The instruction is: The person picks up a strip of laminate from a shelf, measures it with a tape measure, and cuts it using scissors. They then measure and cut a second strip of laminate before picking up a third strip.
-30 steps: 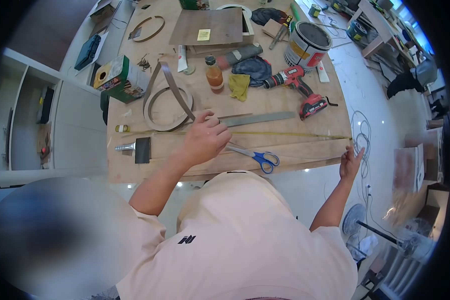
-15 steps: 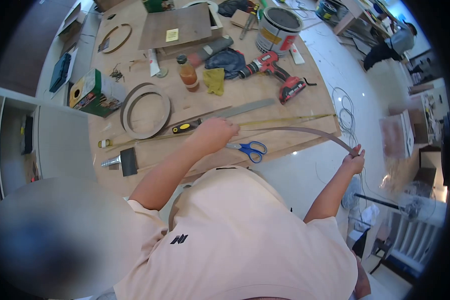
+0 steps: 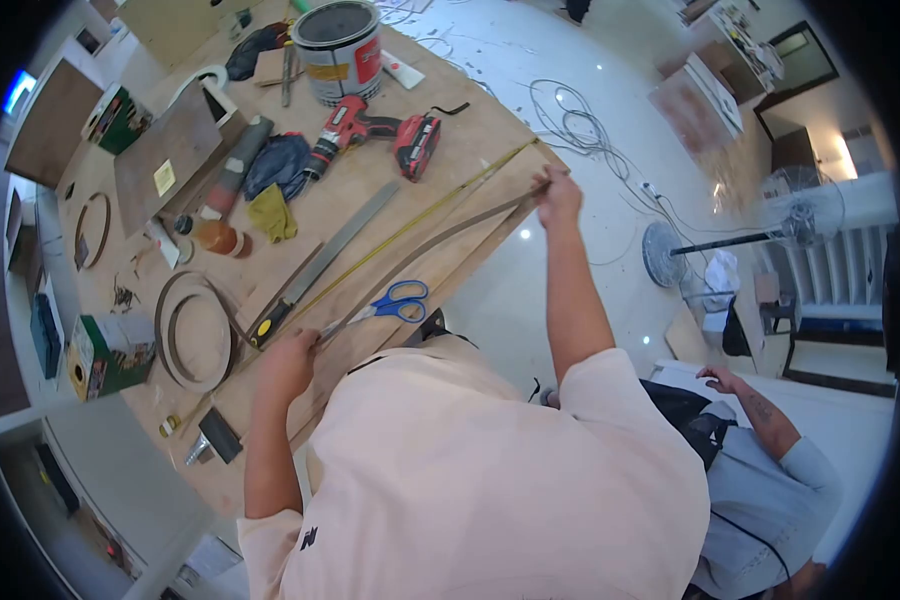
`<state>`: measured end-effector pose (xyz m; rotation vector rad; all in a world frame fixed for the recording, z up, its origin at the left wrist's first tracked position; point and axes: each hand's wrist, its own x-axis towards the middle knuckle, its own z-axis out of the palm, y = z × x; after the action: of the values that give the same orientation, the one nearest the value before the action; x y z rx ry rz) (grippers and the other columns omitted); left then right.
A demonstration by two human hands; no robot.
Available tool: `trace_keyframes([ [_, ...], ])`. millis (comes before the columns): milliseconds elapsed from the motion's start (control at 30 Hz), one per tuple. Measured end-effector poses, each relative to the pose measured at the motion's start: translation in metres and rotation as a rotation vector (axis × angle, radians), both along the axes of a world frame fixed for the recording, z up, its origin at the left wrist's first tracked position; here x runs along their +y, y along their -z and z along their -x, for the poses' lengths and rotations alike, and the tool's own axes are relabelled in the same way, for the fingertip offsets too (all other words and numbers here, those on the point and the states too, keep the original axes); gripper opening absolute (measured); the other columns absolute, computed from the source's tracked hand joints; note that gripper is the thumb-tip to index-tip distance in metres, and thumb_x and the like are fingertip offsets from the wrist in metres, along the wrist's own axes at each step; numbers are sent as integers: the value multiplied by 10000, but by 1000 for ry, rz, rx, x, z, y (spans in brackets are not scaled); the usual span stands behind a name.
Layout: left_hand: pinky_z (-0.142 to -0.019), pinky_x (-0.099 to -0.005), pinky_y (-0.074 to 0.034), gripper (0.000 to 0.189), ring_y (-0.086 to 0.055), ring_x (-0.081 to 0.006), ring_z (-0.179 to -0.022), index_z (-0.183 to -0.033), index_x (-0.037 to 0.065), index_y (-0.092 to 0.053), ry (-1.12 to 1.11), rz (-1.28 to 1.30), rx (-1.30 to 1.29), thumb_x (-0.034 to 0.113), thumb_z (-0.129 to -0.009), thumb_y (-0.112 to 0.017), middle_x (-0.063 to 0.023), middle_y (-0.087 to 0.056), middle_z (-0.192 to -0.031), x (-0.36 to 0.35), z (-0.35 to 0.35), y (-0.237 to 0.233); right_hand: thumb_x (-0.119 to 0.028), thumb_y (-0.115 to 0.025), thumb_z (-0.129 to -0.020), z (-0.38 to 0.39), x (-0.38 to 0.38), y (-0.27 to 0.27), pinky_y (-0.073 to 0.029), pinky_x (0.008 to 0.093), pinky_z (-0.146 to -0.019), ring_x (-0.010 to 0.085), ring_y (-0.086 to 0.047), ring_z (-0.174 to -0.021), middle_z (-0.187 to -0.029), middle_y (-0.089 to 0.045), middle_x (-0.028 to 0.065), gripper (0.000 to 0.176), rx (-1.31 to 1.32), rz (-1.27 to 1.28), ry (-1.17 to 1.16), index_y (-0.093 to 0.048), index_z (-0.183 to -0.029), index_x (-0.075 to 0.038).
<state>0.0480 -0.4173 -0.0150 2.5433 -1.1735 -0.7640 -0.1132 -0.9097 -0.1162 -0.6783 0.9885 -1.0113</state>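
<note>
A thin brown-grey edging strip (image 3: 417,255) runs between my hands, slightly bowed over the wooden work table. My right hand (image 3: 560,200) pinches one end near the table's right corner. My left hand (image 3: 290,362) is closed on the strip near the front edge. Just beside the strip lie blue-handled scissors (image 3: 402,302), partly under it. A tape measure's yellow blade (image 3: 420,218) is stretched out behind the strip. Farther back rests a long flat blade (image 3: 342,240) with a black-and-yellow handle (image 3: 268,326). A coil of edging (image 3: 170,345) lies left of it.
On the table (image 3: 460,140) are a red cordless drill (image 3: 348,128), a paint can (image 3: 337,60), a bottle (image 3: 215,238), a yellow cloth (image 3: 272,215) and a brush-like tool (image 3: 215,437). Cables (image 3: 580,125) and a fan (image 3: 662,254) occupy the floor. Another person's arm (image 3: 765,410) is behind me.
The view has swung right. My left hand has shifted toward the saw-like tool's handle end, and the strip now lies lower along the table's front edge. Another person appears at lower right.
</note>
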Motion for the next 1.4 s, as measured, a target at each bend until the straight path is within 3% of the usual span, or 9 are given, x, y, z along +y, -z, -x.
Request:
trace_keyframes([
  [300,-727,-460,-475,136,-605,-381,-863,-939,29,-651,-47,127,-89,131,-871,-593,-162,-626,-924,9,8,7,-138,-690,-862,-55,14,12,-383,276,-380,177,-625,-557,-697,-619,72,169,215,-11,4,-559,-889,-33],
  [533,-753,-460,-474,189,-620,-370,-852,-1015,61,-639,-42,121,-130,133,-851,-580,-161,-657,-937,-23,0,14,-230,-581,-947,-67,-8,7,-497,350,-543,237,-649,-691,-821,-622,108,185,68,-249,-52,-532,-986,-56],
  [633,-770,-471,-479,258,-626,-369,-878,-1089,75,-626,-28,109,-128,161,-848,-589,-186,-664,-962,-40,-5,19,-239,-565,-957,-58,-8,15,-514,366,-604,244,-650,-749,-865,-621,118,201,17,-274,-234,-518,-1024,-55],
  [833,-833,-479,-484,408,-623,-386,-946,-1249,75,-545,-4,85,-55,141,-848,-573,-201,-654,-1043,-88,-2,20,-270,-573,-949,-49,24,-23,-508,364,-600,222,-637,-730,-829,-623,86,188,52,-287,-313,-545,-985,-88],
  [900,-863,-458,-484,458,-603,-380,-1035,-1289,92,-525,-25,49,51,134,-840,-599,-212,-639,-1107,-114,0,18,-286,-581,-942,-41,2,37,-493,343,-590,195,-612,-687,-789,-621,74,177,-180,-84,-443,-561,-906,-114],
  [1000,-864,-465,-486,430,-608,-392,-1005,-1262,53,-534,63,122,124,81,-833,-562,-222,-642,-1084,-158,4,24,-259,-552,-966,-40,22,7,-508,268,-623,185,-613,-724,-852,-635,62,143,-184,-218,-456,-578,-938,-121],
  [1133,-793,-494,-484,322,-615,-398,-943,-1169,61,-558,195,219,94,186,-875,-600,-212,-651,-975,-232,19,14,-313,-542,-975,-53,46,-24,-552,335,-704,233,-654,-818,-933,-647,90,250,-150,-272,-507,-547,-1040,-72],
  [1300,-759,-482,-482,209,-616,-404,-895,-1038,37,-599,-110,498,181,186,-893,-576,-213,-643,-903,-242,31,8,-351,-516,-985,-60,29,-56,-541,325,-658,241,-664,-858,-950,-658,110,303,-62,-136,-650,-558,-1045,-58],
  [1400,-743,-474,-478,183,-613,-401,-866,-976,29,-632,-122,577,69,180,-909,-555,-211,-643,-887,-220,31,-2,-319,-575,-918,-60,-50,16,-527,351,-767,277,-662,-900,-976,-666,146,341,657,533,-563,-613,-1060,-11],
])
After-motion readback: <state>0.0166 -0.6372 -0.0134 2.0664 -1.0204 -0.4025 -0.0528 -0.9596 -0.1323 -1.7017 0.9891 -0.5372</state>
